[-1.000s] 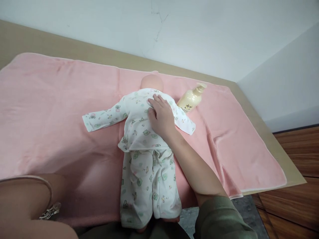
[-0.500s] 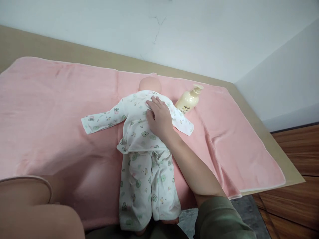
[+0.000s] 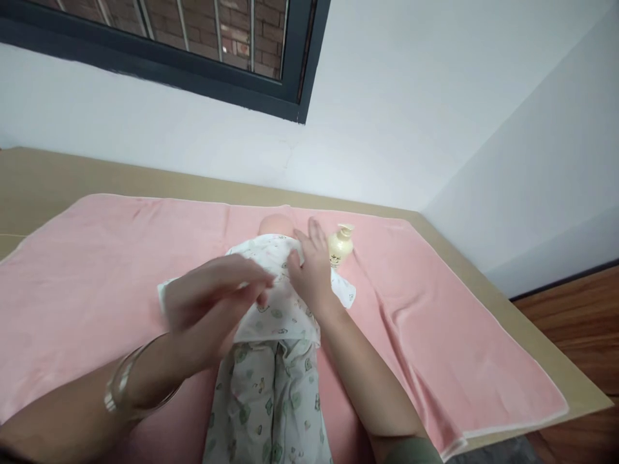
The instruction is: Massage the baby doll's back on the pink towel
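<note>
A baby doll lies face down on a pink towel, dressed in a white printed top and matching trousers. My right hand rests flat on the doll's upper back, fingers spread toward its neck. Blurred by motion, my left hand hovers over the doll's left sleeve and side with the fingers held loosely together and nothing in them. A bracelet sits on my left wrist.
A cream pump bottle lies on the towel just right of the doll's head. The towel covers a tan table set against a white wall, with a dark-framed window above. Wooden floor shows at the right.
The camera tilted up, bringing the window into view. My left hand rose from the lower left corner and moved over the doll's left side. My right hand stayed on its back.
</note>
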A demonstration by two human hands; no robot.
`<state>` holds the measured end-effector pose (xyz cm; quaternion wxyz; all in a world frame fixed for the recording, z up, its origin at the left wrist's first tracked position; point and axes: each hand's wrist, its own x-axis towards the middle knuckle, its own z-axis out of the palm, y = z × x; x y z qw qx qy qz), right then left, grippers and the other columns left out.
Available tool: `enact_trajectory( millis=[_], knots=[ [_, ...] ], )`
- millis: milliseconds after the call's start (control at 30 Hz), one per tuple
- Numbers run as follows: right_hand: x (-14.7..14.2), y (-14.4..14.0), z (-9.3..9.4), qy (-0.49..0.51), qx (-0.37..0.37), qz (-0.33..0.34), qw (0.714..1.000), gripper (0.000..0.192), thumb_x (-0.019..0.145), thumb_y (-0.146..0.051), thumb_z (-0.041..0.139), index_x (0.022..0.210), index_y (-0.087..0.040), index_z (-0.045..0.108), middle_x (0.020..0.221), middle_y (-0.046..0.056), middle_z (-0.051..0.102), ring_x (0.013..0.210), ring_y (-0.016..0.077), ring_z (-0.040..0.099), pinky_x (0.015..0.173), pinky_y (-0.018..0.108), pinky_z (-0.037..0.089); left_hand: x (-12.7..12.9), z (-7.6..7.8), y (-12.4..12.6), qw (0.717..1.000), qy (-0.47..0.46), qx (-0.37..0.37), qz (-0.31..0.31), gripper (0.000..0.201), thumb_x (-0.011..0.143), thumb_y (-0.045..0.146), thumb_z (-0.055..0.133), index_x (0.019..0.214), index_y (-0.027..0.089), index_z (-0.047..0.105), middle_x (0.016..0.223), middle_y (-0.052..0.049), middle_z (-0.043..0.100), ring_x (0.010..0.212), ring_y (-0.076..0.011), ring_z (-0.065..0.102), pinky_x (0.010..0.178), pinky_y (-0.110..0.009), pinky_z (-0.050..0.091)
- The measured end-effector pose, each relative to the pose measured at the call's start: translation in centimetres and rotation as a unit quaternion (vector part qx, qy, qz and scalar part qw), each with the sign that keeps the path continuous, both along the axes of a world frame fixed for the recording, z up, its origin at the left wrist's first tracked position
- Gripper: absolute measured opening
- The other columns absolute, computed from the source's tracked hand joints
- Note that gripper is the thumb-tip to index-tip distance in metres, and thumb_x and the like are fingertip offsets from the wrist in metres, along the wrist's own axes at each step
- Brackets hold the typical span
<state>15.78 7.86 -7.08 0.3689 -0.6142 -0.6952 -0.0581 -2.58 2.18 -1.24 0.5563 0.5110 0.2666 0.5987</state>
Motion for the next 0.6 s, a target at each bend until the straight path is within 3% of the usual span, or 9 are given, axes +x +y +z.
enact_trajectory(
  millis=[67, 167, 233, 300, 367, 433, 600],
  knots=[
    [1.9, -0.1, 1.6, 0.013, 0.031, -0.046, 0.998, 0.051, 0.091, -0.019, 0.044, 0.140, -0.010, 0.056, 0.162, 0.018, 0.036, 0.156, 0.0288, 0.023, 0.125, 0.057, 0.022, 3.0, -0.2, 2.3, 1.000, -0.019, -0.019, -0.002, 0.006, 0.080, 0.023, 0.074, 0.084, 0.023, 0.078, 0.076, -0.003, 0.072, 0.076, -0.0204, 0.070, 0.082, -0.037, 0.058],
    [5.0, -0.4, 3.7, 0.047, 0.025, -0.115, 0.992, 0.055, 0.093, -0.019, 0.037, 0.145, -0.008, 0.050, 0.158, 0.020, 0.042, 0.153, 0.0278, 0.031, 0.124, 0.054, 0.027, 7.5, -0.4, 6.1, 0.974, -0.101, -0.174, -0.101, 0.032, 0.082, 0.026, 0.062, 0.110, 0.015, 0.073, 0.113, -0.014, 0.075, 0.114, -0.0274, 0.069, 0.106, -0.041, 0.051],
    [6.5, -0.5, 4.5, 0.054, -0.004, -0.132, 0.990, 0.057, 0.093, -0.018, 0.034, 0.147, -0.004, 0.048, 0.156, 0.021, 0.045, 0.152, 0.0264, 0.034, 0.124, 0.052, 0.026, 9.7, -0.1, 8.1, 0.939, -0.133, -0.273, -0.161, 0.054, 0.091, 0.035, 0.052, 0.138, 0.010, 0.057, 0.142, -0.021, 0.061, 0.135, -0.0272, 0.057, 0.113, -0.038, 0.046],
    [7.4, -0.5, 4.8, 0.035, -0.045, -0.119, 0.991, 0.058, 0.092, -0.015, 0.033, 0.147, -0.003, 0.047, 0.155, 0.020, 0.047, 0.151, 0.0250, 0.036, 0.126, 0.050, 0.022, 11.3, 0.2, 9.3, 0.908, -0.140, -0.334, -0.211, 0.069, 0.096, 0.045, 0.042, 0.153, 0.007, 0.037, 0.159, -0.023, 0.042, 0.147, -0.0253, 0.043, 0.116, -0.035, 0.042],
    [7.5, -0.3, 4.8, -0.001, -0.091, -0.100, 0.991, 0.059, 0.089, -0.012, 0.034, 0.146, -0.002, 0.048, 0.154, 0.020, 0.048, 0.149, 0.0251, 0.038, 0.126, 0.050, 0.021, 12.4, 0.6, 9.9, 0.887, -0.148, -0.364, -0.244, 0.075, 0.098, 0.050, 0.035, 0.159, 0.009, 0.024, 0.164, -0.021, 0.033, 0.151, -0.0237, 0.035, 0.118, -0.035, 0.040],
    [7.1, -0.2, 4.6, -0.042, -0.122, -0.097, 0.987, 0.060, 0.088, -0.010, 0.035, 0.146, -0.001, 0.048, 0.153, 0.021, 0.049, 0.149, 0.0269, 0.038, 0.125, 0.050, 0.023, 13.1, 0.9, 10.2, 0.876, -0.165, -0.371, -0.263, 0.076, 0.098, 0.050, 0.031, 0.161, 0.010, 0.019, 0.164, -0.020, 0.034, 0.150, -0.0238, 0.037, 0.117, -0.037, 0.041],
    [6.2, -0.3, 4.9, -0.109, -0.120, -0.138, 0.977, 0.054, 0.091, -0.011, 0.036, 0.141, -0.003, 0.053, 0.149, 0.021, 0.054, 0.144, 0.0291, 0.044, 0.122, 0.049, 0.026, 12.3, 0.6, 9.4, 0.873, -0.172, -0.359, -0.282, 0.076, 0.098, 0.048, 0.035, 0.161, 0.008, 0.020, 0.161, -0.021, 0.040, 0.148, -0.0248, 0.041, 0.117, -0.039, 0.043]
  ],
)
